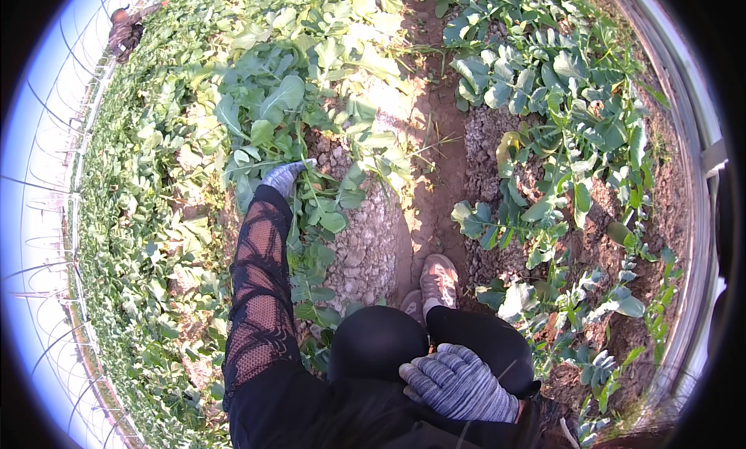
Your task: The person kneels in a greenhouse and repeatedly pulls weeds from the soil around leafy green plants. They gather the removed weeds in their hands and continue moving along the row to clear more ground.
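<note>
My left hand (pixel 284 176), in a grey knitted glove, reaches out into a clump of leafy green plants (pixel 265 108) on a soil bed. Leaves and stems lie around its fingers, and whether it grips a stem cannot be told. My right hand (pixel 460 382), in a matching striped grey glove, rests on my lap by the black-clad knees (pixel 379 344), with its fingers together and slightly bent. Nothing shows in it, though its palm is hidden.
Past my shoes (pixel 438 280) runs a bare dirt furrow (pixel 437 151). More leafy plants (pixel 559 87) grow to the right, beside a pale rail (pixel 688 99). Dense greenery spreads left to a hooped frame (pixel 76 216). Another person (pixel 125 35) is at the far upper left.
</note>
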Motion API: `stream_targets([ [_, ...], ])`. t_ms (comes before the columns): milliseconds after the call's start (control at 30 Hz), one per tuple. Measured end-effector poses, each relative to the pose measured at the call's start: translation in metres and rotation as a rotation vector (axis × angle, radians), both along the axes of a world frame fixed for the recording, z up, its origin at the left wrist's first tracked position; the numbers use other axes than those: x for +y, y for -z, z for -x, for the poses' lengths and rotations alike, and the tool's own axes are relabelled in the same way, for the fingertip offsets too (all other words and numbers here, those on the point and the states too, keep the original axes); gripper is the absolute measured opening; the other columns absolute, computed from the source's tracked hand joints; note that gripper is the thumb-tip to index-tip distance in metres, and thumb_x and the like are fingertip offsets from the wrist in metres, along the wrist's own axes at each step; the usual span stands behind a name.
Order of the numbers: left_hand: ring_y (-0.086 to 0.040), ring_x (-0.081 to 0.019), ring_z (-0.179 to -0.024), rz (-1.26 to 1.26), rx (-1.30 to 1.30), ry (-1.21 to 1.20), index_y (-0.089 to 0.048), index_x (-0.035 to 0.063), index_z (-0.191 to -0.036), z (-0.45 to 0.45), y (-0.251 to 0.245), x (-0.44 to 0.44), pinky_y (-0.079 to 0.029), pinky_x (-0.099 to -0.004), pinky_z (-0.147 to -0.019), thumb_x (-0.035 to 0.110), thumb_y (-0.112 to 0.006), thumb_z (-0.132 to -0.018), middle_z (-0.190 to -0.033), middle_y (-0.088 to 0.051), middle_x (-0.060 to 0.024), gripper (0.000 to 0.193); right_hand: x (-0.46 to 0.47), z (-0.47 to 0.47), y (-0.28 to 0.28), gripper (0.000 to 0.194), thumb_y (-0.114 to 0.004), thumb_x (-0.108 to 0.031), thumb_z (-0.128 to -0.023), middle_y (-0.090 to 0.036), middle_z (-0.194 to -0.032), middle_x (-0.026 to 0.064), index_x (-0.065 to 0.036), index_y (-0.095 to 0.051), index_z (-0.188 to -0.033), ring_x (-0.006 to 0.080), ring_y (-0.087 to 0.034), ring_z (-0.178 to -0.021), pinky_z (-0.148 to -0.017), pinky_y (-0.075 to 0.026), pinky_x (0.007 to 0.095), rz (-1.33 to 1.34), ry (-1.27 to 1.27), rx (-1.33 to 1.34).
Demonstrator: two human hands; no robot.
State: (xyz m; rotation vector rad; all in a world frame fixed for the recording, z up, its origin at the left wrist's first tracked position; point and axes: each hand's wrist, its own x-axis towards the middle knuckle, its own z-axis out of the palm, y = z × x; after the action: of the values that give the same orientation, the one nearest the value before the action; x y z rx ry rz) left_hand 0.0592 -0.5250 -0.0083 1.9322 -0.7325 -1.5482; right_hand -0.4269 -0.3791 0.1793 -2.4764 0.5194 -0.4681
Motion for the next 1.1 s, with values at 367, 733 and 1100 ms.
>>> stream_targets([
  [367, -0.051, -0.0154, -0.072, -0.059, -0.533, 0.06, -0.071, 0.0076, -0.091, -0.046, 0.047, 0.023, -0.042, -0.033, -0.073, 0.047, -0.067, -0.086, -0.078, -0.061, -0.0003, 0.04, 0.004, 0.0, -0.001, 0.035, -0.064, -0.03, -0.085, -0.065, -0.1, 0.0042, -0.01, -0.064, -0.114, 0.0207, -0.063, -0.093, -0.088, -0.049, 0.0408, -0.023, 0.031, -0.029],
  [733, -0.054, -0.0161, -0.093, 0.167, 0.067, -0.374, -0.069, 0.0089, -0.099, -0.013, 0.037, 0.029, -0.041, -0.0325, -0.089, 0.042, -0.074, -0.08, -0.099, -0.065, -0.0019, 0.038, 0.004, -0.002, -0.003, 0.037, -0.072, -0.032, -0.082, -0.066, -0.099, 0.0015, -0.011, -0.066, -0.112, 0.0193, -0.064, -0.092, -0.086, -0.05, 0.0381, 0.014, 0.002, 0.004],
  [1100, -0.055, -0.0191, -0.092, 0.352, -0.219, -0.469, -0.063, 0.0027, -0.114, 0.01, 0.051, 0.03, -0.044, -0.0337, -0.085, 0.043, -0.071, -0.085, -0.105, -0.063, -0.0068, 0.05, 0.006, -0.003, -0.001, 0.035, -0.062, -0.03, -0.087, -0.065, -0.1, 0.0047, -0.01, -0.065, -0.115, 0.02, -0.063, -0.094, -0.09, -0.049, 0.0415, -0.031, 0.015, -0.023],
])
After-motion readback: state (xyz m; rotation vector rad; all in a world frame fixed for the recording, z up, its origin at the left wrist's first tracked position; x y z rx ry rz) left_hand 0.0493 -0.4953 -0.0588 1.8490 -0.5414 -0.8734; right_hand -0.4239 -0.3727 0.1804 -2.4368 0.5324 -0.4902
